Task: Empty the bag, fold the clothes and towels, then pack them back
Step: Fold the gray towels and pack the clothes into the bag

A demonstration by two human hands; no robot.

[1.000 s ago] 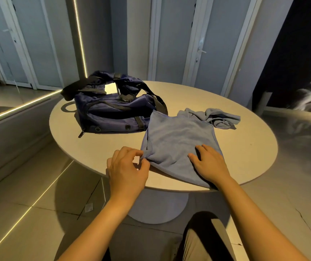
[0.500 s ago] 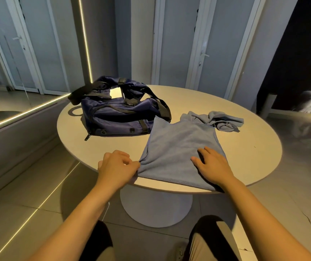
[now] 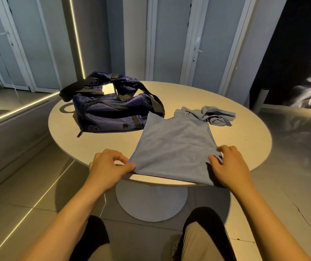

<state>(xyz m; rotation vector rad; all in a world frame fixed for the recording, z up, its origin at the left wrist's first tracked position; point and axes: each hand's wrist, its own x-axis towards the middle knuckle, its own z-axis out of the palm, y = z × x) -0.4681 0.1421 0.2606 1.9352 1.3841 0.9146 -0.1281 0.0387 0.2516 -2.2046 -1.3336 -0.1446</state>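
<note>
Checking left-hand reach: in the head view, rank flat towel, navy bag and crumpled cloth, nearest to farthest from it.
1. flat towel, corner pinched by the left hand.
2. navy bag, ahead on the table.
3. crumpled cloth, far right.

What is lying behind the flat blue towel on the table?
A crumpled blue cloth lies behind the flat blue towel, at its far right corner. The towel's edge covers the cloth's near part; how much is hidden cannot be seen.
</note>
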